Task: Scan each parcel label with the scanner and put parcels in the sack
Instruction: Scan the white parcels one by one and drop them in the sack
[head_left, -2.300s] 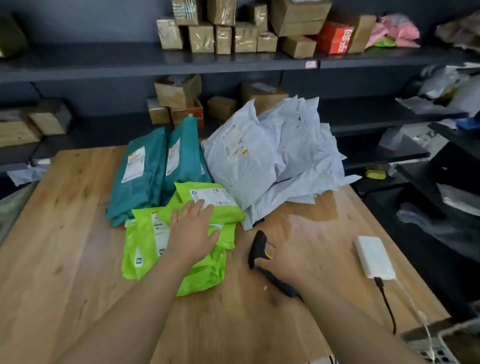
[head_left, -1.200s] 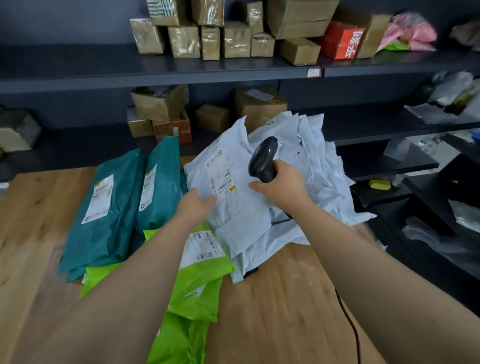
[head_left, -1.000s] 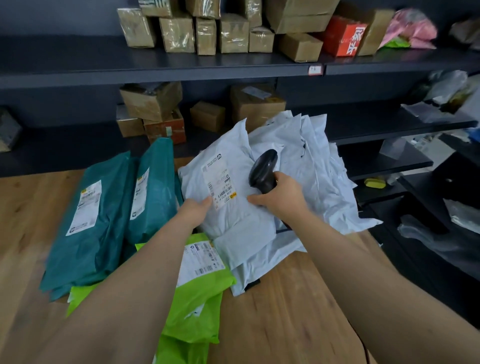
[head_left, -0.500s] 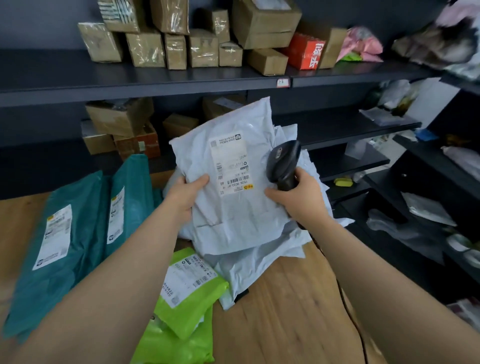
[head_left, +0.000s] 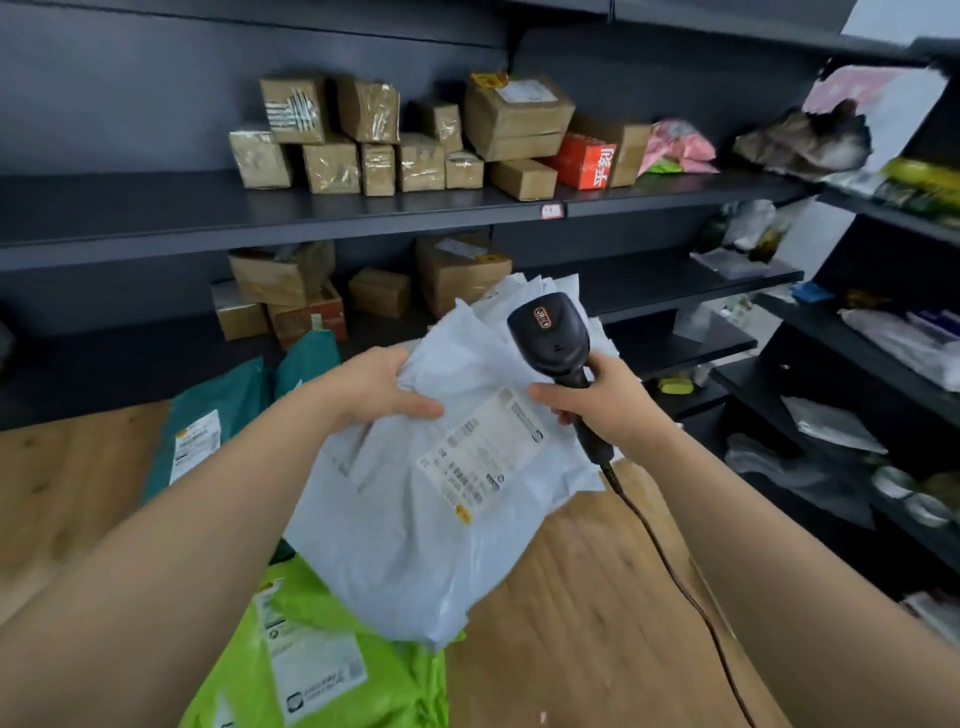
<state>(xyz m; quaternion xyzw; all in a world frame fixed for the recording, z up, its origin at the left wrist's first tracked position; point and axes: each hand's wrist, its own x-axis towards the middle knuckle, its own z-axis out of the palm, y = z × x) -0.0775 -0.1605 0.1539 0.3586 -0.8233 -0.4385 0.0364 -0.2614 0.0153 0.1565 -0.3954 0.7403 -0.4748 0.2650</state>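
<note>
My left hand (head_left: 382, 395) gripped the grey parcel (head_left: 410, 540); my right hand (head_left: 602, 410) clasped the scanner (head_left: 550, 335). The tilted label (head_left: 483, 457) risked a misread.

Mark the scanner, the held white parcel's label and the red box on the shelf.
scanner (head_left: 549, 332), head view, top of its black head.
white parcel's label (head_left: 483, 451), head view, middle of the label.
red box (head_left: 600, 169), head view, lettered end face.

Soft, even indoor light; dark shelves (head_left: 363, 218) stay dim. Wide-angle bending at the edges, right side blurred, label (head_left: 483, 457) smeared.
</note>
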